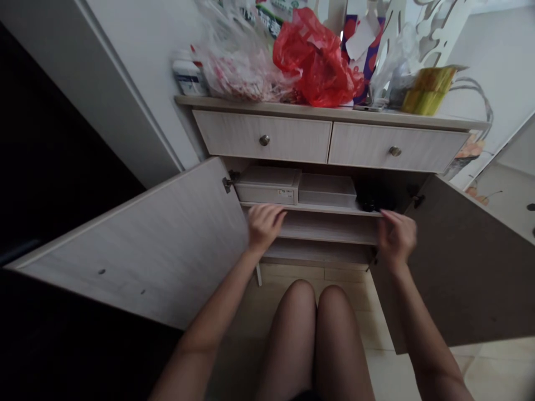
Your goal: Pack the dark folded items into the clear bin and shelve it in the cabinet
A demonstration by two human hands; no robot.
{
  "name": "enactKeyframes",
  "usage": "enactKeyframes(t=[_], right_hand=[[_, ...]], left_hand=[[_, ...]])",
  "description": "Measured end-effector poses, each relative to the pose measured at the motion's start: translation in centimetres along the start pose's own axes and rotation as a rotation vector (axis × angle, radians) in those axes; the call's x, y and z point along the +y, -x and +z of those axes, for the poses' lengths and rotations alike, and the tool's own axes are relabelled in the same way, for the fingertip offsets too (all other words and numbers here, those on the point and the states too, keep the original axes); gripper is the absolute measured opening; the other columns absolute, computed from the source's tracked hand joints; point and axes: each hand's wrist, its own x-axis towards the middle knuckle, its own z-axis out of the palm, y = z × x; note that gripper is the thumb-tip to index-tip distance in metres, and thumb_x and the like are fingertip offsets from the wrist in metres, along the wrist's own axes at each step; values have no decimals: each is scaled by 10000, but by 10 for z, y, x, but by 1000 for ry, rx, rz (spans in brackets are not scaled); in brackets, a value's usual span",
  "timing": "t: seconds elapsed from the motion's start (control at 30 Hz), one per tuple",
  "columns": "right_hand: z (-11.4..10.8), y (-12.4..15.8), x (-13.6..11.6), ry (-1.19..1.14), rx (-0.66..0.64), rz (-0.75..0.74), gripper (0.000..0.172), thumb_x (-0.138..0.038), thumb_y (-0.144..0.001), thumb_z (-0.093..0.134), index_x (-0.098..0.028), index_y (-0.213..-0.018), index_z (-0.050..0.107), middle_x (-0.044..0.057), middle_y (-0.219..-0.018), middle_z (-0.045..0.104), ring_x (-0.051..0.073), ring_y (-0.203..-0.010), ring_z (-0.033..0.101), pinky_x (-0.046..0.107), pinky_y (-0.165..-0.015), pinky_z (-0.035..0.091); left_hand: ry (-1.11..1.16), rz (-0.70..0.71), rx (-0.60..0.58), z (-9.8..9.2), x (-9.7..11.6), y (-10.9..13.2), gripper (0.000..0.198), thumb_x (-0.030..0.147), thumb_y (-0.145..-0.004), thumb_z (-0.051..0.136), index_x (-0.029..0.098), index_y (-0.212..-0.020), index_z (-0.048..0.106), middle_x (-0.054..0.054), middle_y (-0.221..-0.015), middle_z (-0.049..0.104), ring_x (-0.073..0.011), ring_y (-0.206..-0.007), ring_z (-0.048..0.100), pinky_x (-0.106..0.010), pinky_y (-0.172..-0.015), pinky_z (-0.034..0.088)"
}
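My left hand [264, 227] is at the front edge of the upper shelf board [328, 210] in a low cabinet, near its left end. Its fingers are curled, with the thumb close under them, around the edge. At the right end of the same board my right hand [398, 236] is bent in a similar way, its fingertips touching the edge; it is slightly blurred. On this board lie a white lidded box [265, 192], a shallow whitish tray-like box [326, 190] and a black object [371, 199] whose kind is hard to make out in shadow.
The left door [137, 245] and right door [463, 262] stand swung outward. Two drawers with knobs, a left drawer [292, 136] and a right drawer [359, 146], sit above. On top are a red plastic bag [317, 61], a clear bag [242, 67], a white bottle [189, 77] and a yellow package [428, 89].
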Motion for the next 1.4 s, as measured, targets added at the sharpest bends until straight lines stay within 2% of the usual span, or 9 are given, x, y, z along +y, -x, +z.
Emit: enactKeyframes(t=[0.1, 0.2, 0.3, 0.43, 0.67, 0.87, 1.0, 1.23, 1.4], right_hand=[[61, -41, -6, 182, -277, -40, 319, -276, -1009, 465, -168, -1226, 673, 156, -1241, 671, 276, -1061, 600, 398, -891, 444], [111, -76, 6, 384, -595, -33, 340, -240, -986, 492, -128, -1256, 668, 188, -1228, 672, 287, -1030, 598, 357, -813, 424], [132, -90, 22, 467, -715, -7, 263, -202, -972, 522, -125, -1099, 740, 178, -1079, 715, 263, -935, 603, 322, -755, 389], [121, -93, 30, 438, -704, -56, 272, -189, -1003, 494, -133, -999, 760, 137, -942, 728, 218, -875, 556, 301, -724, 338], [33, -50, 26, 372, -608, -168, 284, -269, -1039, 477, -155, -998, 734, 101, -911, 699, 213, -861, 496, 316, -738, 309], [-54, 60, -15, 156, -530, -338, 273, -190, -1028, 449, -193, -987, 719, 76, -822, 675, 209, -762, 535, 323, -698, 363], [-81, 120, -47, 63, -581, -332, 291, -117, -1000, 431, -213, -1020, 705, 70, -868, 698, 213, -760, 576, 344, -706, 422], [-84, 156, -61, -7, -626, -340, 274, -102, -993, 456, -221, -941, 697, 50, -821, 696, 202, -722, 609, 324, -649, 447], [-84, 146, -58, -38, -780, -373, 170, -257, -982, 579, -232, -921, 737, 43, -794, 711, 204, -741, 639, 320, -674, 462]], left_hand=[[-87, 183, -394, 72, 9, -55, 212, 256, -952, 554, 186, -1052, 727, -128, -1075, 735, -269, -1091, 607, -430, -994, 410], [-211, 173, -661, 124, 14, -86, 218, 125, -912, 559, 141, -1056, 721, -166, -1108, 724, -287, -1140, 583, -429, -998, 387], [-273, 130, -738, 148, 12, -94, 224, 46, -897, 527, 104, -962, 734, -200, -1002, 734, -284, -1111, 601, -421, -986, 372], [-298, 156, -741, 154, 7, -97, 276, 43, -893, 489, 115, -871, 754, -186, -879, 741, -281, -1048, 609, -435, -972, 356], [-123, 337, -574, 97, 22, -61, 304, 141, -962, 456, 192, -969, 757, -100, -898, 750, -244, -928, 596, -417, -908, 406], [44, 345, -495, 2, 46, 53, 333, 151, -977, 435, 232, -1054, 749, -74, -874, 741, -223, -870, 603, -393, -880, 423], [166, 231, -530, -40, 54, 124, 370, 134, -964, 426, 277, -1041, 758, -56, -864, 749, -211, -822, 617, -392, -855, 444], [354, -141, -522, -56, 60, 189, 233, 339, -944, 549, 301, -971, 777, -64, -940, 744, -224, -915, 665, -424, -907, 490], [480, -829, -253, -32, 64, 207, 501, 535, -866, 565, 248, -1266, 659, -131, -1445, 544, -306, -1409, 446, -498, -1178, 338]])
